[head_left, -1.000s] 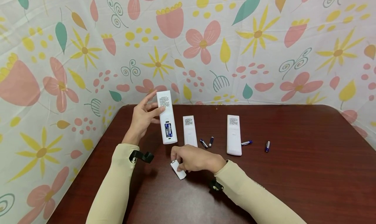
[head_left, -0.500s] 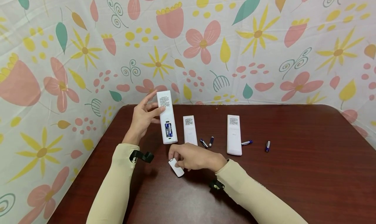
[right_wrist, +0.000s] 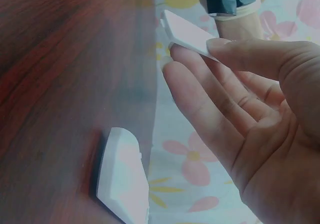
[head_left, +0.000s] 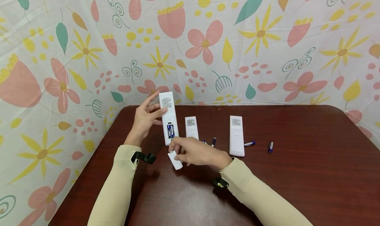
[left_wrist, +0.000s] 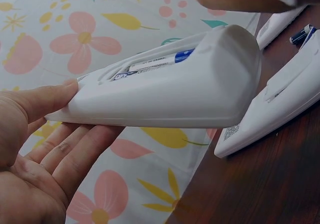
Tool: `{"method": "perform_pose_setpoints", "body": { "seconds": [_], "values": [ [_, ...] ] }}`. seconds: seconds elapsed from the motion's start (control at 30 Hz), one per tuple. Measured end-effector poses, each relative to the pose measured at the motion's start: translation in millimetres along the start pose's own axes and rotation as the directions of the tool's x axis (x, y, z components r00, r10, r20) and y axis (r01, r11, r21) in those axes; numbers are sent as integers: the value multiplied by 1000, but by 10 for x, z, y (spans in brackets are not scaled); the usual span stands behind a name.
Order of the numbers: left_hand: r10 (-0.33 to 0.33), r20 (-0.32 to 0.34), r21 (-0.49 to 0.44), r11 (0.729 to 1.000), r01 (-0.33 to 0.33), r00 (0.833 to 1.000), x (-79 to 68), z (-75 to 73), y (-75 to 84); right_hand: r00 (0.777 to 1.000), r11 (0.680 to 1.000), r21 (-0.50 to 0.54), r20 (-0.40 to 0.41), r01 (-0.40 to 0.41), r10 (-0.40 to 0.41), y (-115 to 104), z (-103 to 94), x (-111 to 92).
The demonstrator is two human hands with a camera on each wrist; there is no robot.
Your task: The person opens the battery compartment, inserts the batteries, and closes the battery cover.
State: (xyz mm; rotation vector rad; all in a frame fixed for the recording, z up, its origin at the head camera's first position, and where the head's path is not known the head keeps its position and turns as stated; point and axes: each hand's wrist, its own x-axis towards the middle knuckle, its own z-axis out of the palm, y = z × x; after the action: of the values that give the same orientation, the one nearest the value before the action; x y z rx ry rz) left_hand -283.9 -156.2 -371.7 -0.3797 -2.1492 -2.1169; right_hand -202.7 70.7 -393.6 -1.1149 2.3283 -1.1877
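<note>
My left hand (head_left: 143,120) holds a white remote control (head_left: 168,115) up, its back turned towards me, thumb on the back and fingers behind. In its uncovered compartment lie blue and silver batteries (head_left: 170,131), which also show in the left wrist view. My right hand (head_left: 197,150) pinches a small white battery cover (head_left: 175,160) between thumb and fingers, just below the remote's lower end. The right wrist view shows the cover (right_wrist: 187,33) tilted at the fingertips, apart from the remote.
Two more white remotes lie back up on the dark wooden table (head_left: 297,180): one (head_left: 191,127) partly behind my right hand, another (head_left: 236,137) further right. Loose batteries lie near them, including one (head_left: 249,143) beside the right remote and one (head_left: 270,147) beyond it. A flowered cloth (head_left: 207,54) hangs behind.
My right hand has moved up and slightly left with the battery cover, closer to the held remote, and now overlaps its lower end. The left hand and remote have hardly moved.
</note>
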Motion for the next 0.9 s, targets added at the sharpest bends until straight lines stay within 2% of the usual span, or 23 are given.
{"method": "perform_pose_setpoints", "body": {
  "seconds": [0.33, 0.47, 0.9],
  "values": [
    [2, 5, -13, 1000, -2, 1000, -3, 1, 0, 997, 998, 54, -70, 28, -24, -29, -98, 11],
    [7, 6, -9, 1000, -7, 1000, -9, -1, -3, 993, 998, 40, -116, 39, -34, -24, -132, 46],
    [10, 17, -19, 1000, -10, 1000, -2, 4, -14, 955, 998, 14, -292, 64, -58, -60, -187, 134]
  ]
}}
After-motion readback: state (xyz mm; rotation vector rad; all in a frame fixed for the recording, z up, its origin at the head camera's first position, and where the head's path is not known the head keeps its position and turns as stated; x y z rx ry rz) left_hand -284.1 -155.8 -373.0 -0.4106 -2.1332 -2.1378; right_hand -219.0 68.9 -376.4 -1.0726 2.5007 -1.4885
